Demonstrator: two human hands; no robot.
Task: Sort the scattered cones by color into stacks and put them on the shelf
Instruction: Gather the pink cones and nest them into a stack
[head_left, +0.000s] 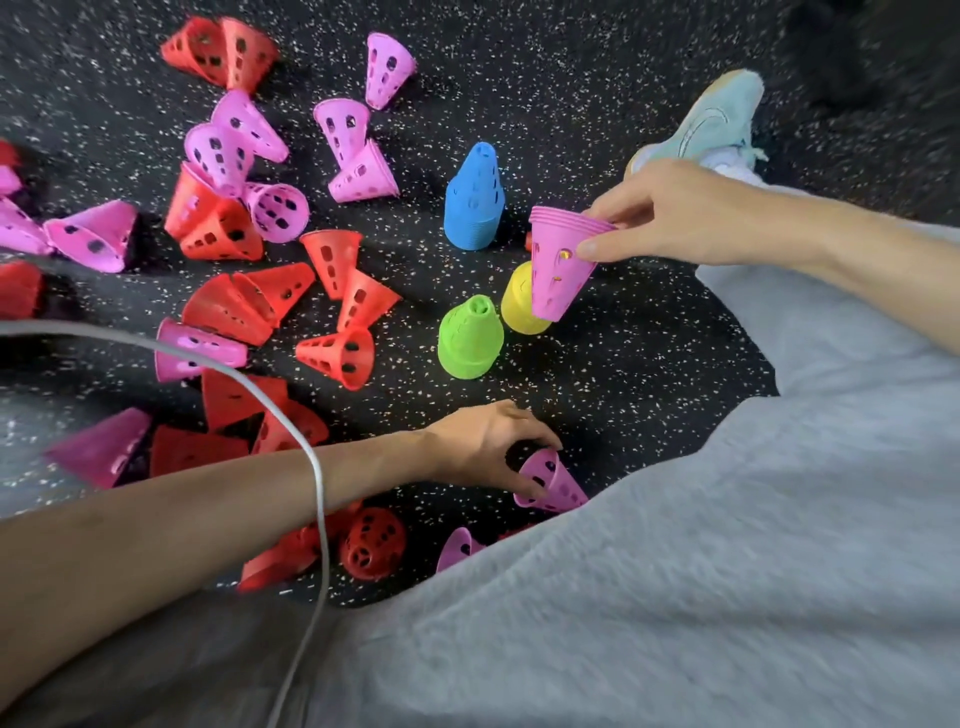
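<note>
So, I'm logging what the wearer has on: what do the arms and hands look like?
Both forearms are bare, no sleeves, gloves or watch visible on the left hand or right hand. A thin white cable loops across the left forearm. Grey fleecy trousers.

The floor (597, 104) looks like black rubber matting, matt and slightly grainy, flecked all over with pale specks. The pink cones (236, 137) and red cones (332, 260) look like thin plastic, smooth with a faint sheen, their walls pierced by oval holes. The blue stack (475, 200), green stack (470, 338) and yellow stack (519, 306) show the same smooth plastic, finely ribbed at the bases where the rims nest. The trousers (727, 545) are grey cloth, soft, matt and fleecy. The shoe (717, 124) has a pale, matt, suede-like upper. The cable (311, 467) is smooth and white-grey.
</note>
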